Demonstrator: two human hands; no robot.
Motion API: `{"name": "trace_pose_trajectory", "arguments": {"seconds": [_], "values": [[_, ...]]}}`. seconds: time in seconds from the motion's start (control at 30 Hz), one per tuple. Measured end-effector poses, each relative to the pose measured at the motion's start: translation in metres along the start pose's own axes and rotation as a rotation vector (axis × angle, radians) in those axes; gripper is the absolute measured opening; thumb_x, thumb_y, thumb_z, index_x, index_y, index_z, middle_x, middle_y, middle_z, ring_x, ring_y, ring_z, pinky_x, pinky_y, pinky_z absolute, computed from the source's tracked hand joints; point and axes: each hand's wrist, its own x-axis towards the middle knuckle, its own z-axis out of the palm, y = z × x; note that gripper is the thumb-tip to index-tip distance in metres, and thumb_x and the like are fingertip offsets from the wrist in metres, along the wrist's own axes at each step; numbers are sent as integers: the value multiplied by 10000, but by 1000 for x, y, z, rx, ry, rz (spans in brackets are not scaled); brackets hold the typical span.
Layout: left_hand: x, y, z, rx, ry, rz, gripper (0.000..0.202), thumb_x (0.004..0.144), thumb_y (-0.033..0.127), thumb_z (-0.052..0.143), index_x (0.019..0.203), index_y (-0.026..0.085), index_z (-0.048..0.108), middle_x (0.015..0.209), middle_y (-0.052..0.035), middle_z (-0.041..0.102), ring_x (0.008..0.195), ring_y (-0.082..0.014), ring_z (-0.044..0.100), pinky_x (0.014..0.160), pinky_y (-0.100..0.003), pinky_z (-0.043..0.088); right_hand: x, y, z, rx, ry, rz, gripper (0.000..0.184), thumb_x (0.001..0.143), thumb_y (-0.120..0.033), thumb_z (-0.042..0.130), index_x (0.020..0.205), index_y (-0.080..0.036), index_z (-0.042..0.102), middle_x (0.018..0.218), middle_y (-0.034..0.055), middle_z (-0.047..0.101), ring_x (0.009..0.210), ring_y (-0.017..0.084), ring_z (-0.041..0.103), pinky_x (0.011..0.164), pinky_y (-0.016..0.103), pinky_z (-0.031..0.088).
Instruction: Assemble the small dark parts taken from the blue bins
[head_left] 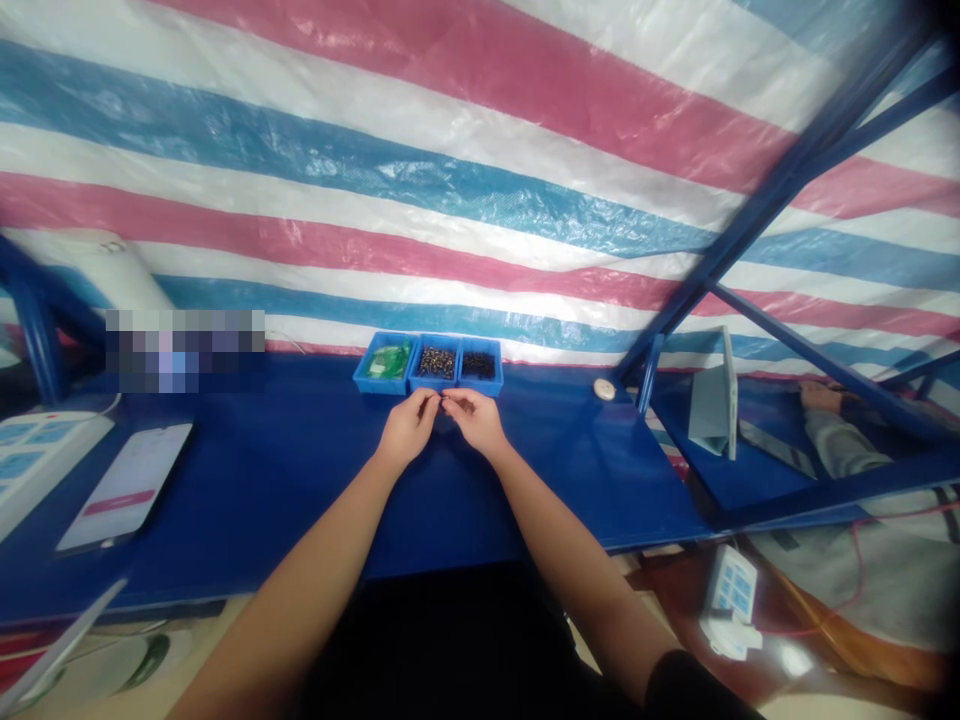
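Note:
My left hand (410, 425) and my right hand (474, 417) meet over the blue table, fingertips nearly touching. Both are closed in a pinch; whatever sits between the fingertips is too small to make out. Just beyond them stand three small blue bins side by side. The left bin (367, 384) holds a green plastic packet (388, 360). In the middle bin (433, 383) lie many small brass-and-dark metal pieces (436, 361). Small black pieces (478, 366) fill the right bin (480, 385).
A phone (127, 485) and a white power strip (45, 460) lie at the left. A round pale object (604, 389) sits near the blue metal frame (675, 310) on the right. Beyond it are a propped tablet (716, 395) and another person's hand (820, 396). Striped sheeting (420, 200) hangs behind.

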Motion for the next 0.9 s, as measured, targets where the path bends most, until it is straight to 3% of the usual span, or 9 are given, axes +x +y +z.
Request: {"name": "trace_pose_trajectory", "arguments": {"seconds": [0.13,0.7,0.9], "values": [[0,0,1,-46,25,-7,295,923,429,451,1066,211,588,904,-27,695,768,-158,649,684,-247,479,1,1,-1,15,4,5,333,774,-406,663,1013,-178,707,837,52,724,736,174,674,753,324,563],[1,-2,2,12,-18,10,321,948,443,390,871,201,586,746,-7,656,656,-141,602,637,-239,441,-1,4,1,-2,4,1,331,751,-404,690,1000,-186,711,900,60,733,799,190,695,787,337,567],[0,0,2,-81,-1,-7,263,926,420,451,999,208,588,840,-8,684,731,-140,634,667,-228,459,1,0,-1,29,9,43,356,758,-414,683,1012,-167,718,872,67,738,783,196,697,761,331,571]]}}
